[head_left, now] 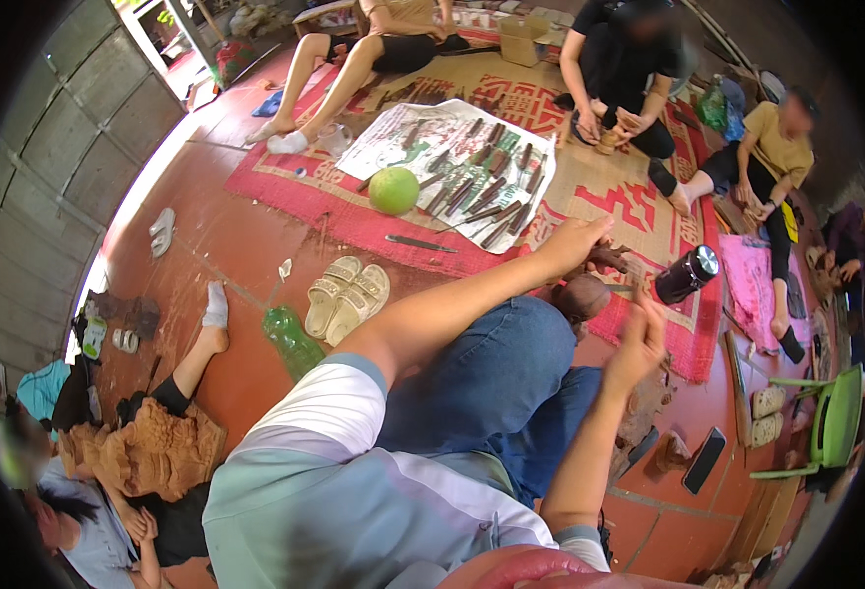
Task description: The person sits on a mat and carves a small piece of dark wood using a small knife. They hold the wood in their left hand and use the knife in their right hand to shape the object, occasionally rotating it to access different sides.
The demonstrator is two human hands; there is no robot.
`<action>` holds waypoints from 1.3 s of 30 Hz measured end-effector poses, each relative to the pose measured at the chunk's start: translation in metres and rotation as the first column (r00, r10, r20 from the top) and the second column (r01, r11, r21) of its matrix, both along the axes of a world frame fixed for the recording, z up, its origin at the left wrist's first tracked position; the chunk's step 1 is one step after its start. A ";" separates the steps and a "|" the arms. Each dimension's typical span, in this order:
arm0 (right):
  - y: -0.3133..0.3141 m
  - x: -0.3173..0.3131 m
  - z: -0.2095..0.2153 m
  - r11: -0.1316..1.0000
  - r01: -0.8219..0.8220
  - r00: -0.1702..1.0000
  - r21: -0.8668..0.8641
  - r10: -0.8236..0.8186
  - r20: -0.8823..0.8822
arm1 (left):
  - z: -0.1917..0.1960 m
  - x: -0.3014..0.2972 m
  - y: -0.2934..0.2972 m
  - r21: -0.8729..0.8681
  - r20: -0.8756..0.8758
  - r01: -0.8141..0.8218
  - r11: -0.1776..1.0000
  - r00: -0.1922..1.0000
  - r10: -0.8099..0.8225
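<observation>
We see our left hand (580, 243) beside a round brown piece (582, 296) above our knees, and our right hand (641, 344) raised nearby — its exact grip we cannot tell. A dark flask (686, 275) stands near the right edge of the patterned mat (354, 214). There, dark sticks (492, 190) lie on a white sheet (374, 147), with a green ball-shaped fruit (393, 190) at its near edge — and pale sandals (346, 299) rest on the floor (241, 329) just off the mat's near edge.

Daylight glares white through the doorway (155, 37) at upper left, while fisheye edges bend into black.
</observation>
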State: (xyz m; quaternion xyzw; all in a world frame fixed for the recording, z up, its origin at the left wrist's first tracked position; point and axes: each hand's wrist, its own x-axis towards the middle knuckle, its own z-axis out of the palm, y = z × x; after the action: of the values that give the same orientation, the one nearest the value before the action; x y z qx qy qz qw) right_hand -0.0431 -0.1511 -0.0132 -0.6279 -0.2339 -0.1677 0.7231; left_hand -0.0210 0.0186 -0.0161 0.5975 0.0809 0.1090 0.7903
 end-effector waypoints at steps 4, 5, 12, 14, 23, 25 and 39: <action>-0.016 0.007 -0.089 0.983 -0.108 0.976 -0.149 0.077 -0.202 | 0.008 0.001 -0.007 -0.074 -0.051 0.033 0.997 0.998 -0.037; -0.024 0.002 -0.104 0.979 -0.139 0.953 -0.151 0.091 -0.289 | 0.010 -0.001 -0.004 -0.042 -0.046 0.055 0.998 0.997 -0.057; -0.004 0.000 0.005 0.990 -0.140 0.989 0.013 0.140 -0.042 | 0.009 -0.005 0.002 -0.018 -0.022 0.044 0.999 0.999 -0.044; 0.008 0.006 -0.018 0.982 -0.185 0.976 -0.022 0.186 0.115 | 0.010 -0.004 0.000 -0.053 0.014 0.026 0.998 1.000 -0.025; -0.023 0.006 -0.022 0.986 -0.166 0.976 -0.008 0.163 -0.146 | 0.013 -0.010 0.010 -0.045 -0.009 0.115 0.992 0.993 -0.116; 0.001 0.006 0.010 0.979 -0.200 0.980 -0.047 0.201 0.001 | 0.005 -0.004 0.006 -0.008 -0.024 0.038 0.999 0.999 -0.038; 0.010 0.010 -0.014 0.986 -0.162 0.983 -0.030 0.164 0.084 | 0.012 -0.002 -0.005 -0.219 -0.010 0.016 0.976 1.000 -0.019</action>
State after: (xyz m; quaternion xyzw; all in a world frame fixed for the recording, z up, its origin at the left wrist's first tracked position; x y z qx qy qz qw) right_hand -0.0332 -0.1411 -0.0270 -0.6070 -0.3174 -0.1323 0.7164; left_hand -0.0228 0.0137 -0.0041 0.5079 0.0918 0.0891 0.8518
